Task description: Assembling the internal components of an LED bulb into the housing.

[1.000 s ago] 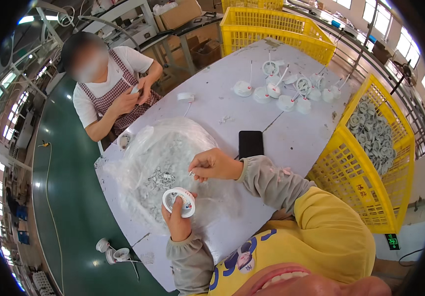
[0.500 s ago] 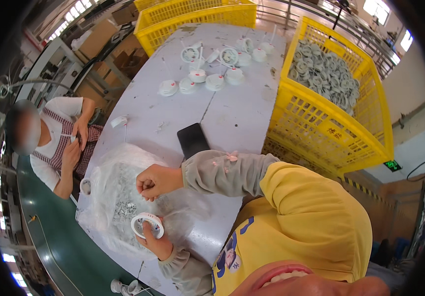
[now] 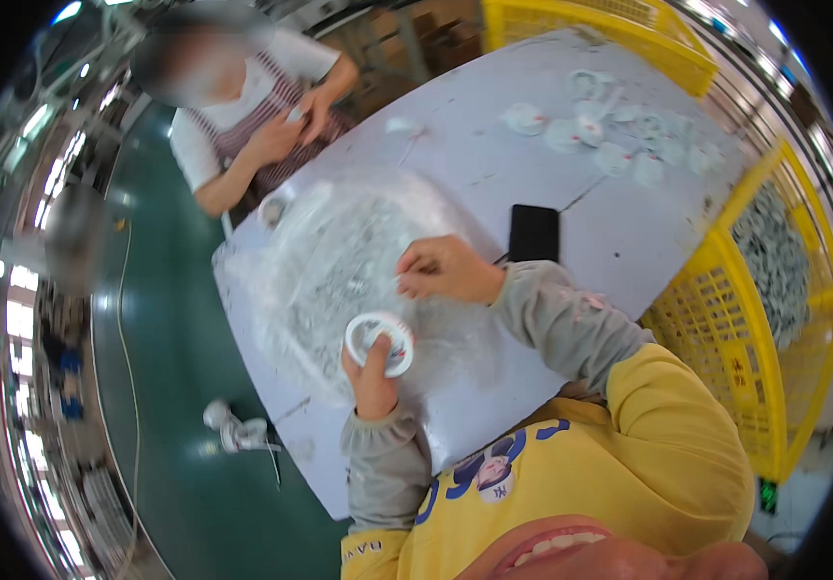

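The left hand (image 3: 370, 379) is clamped on a white plastic ring (image 3: 379, 342). At its one o'clock, the right hand (image 3: 444, 270) has fingertips pinched together over a clear bag of small parts (image 3: 339, 261) on the grey table (image 3: 494, 145).

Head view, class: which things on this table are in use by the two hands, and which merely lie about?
In use: white ring part in left hand; clear bag of small parts under right hand.

Lying about: black phone; white parts; yellow crate.
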Demonstrator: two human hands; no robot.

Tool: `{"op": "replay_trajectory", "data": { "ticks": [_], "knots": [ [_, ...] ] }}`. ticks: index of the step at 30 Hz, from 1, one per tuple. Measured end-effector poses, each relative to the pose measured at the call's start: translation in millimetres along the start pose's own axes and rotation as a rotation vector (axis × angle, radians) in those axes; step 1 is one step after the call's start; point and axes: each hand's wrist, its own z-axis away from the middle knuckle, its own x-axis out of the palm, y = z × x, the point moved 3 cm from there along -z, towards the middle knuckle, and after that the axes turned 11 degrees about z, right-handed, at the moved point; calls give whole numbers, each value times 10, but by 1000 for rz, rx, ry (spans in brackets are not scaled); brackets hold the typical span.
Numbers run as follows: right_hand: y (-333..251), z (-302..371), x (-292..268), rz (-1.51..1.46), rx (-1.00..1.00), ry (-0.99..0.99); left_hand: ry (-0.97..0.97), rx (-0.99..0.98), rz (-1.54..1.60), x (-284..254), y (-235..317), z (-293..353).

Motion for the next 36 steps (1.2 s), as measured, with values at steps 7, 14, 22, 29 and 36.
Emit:
{"op": "replay_trajectory", "data": {
  "ticks": [7,14,22,29,36],
  "knots": [
    [-232,22,-46,-28,-52,66,-17,-17,-196,-22,-55,-94],
    [-324,-23,-3,177,-230,111,-55,79,-211,126,49,-168],
    [-352,28,133,472,-264,123,-80,65,-252,129,76,-118],
    [-394,163,135,580,-386,79,-180,29,-283,121,43,-54],
    [-378,80,147,638,-353,98,-146,44,-222,117,77,-100]
  ]
}}
